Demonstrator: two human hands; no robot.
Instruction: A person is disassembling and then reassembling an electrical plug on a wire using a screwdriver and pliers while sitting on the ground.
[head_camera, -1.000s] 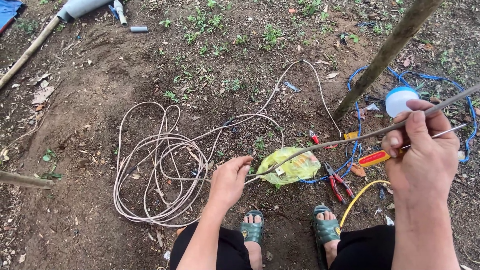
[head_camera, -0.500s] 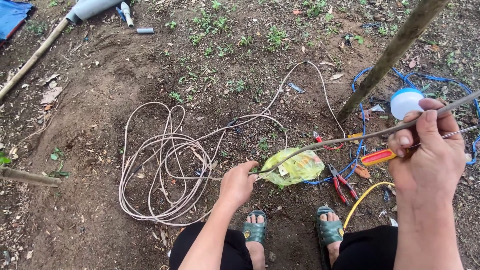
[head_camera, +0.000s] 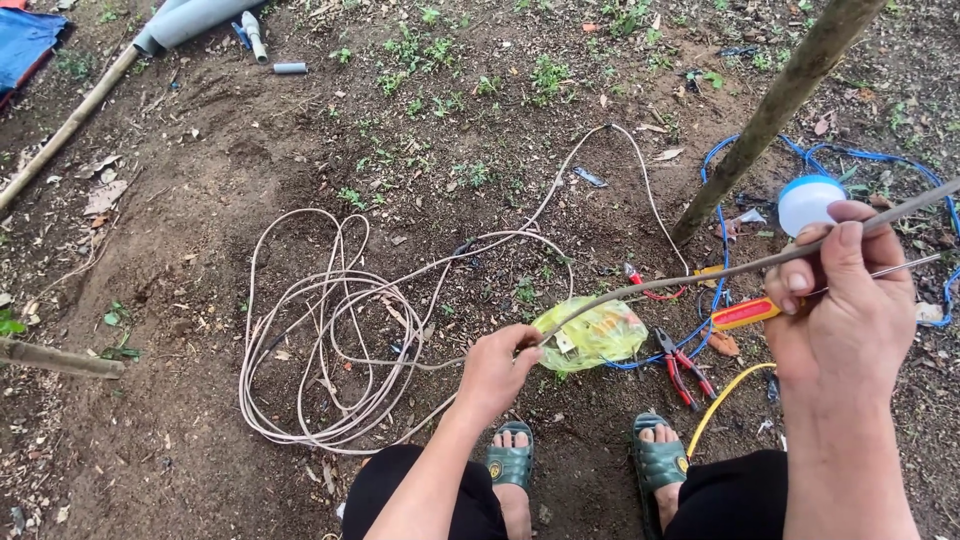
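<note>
Head view: both hands on a thin grey cable over bare soil

Head-camera footage showed a person crouched in green sandals on damp, crumbly brown ground dotted with small weeds. A thin, smooth grey cable ran taut between the two hands. The left hand was clenched around the cable's lower end, just beside a crumpled, glossy yellow plastic bag. The right hand was raised, its fingers closed in a pinch on the cable's upper stretch. A loose, tangled coil of pale round cord lay on the soil to the left of the left hand. Red-handled pliers, an orange-handled tool, a blue wire and a curved yellow wire lay near the bag. A rough, slanting wooden stake rose beyond them, with a white rounded bulb-like object close to the right hand.
</note>
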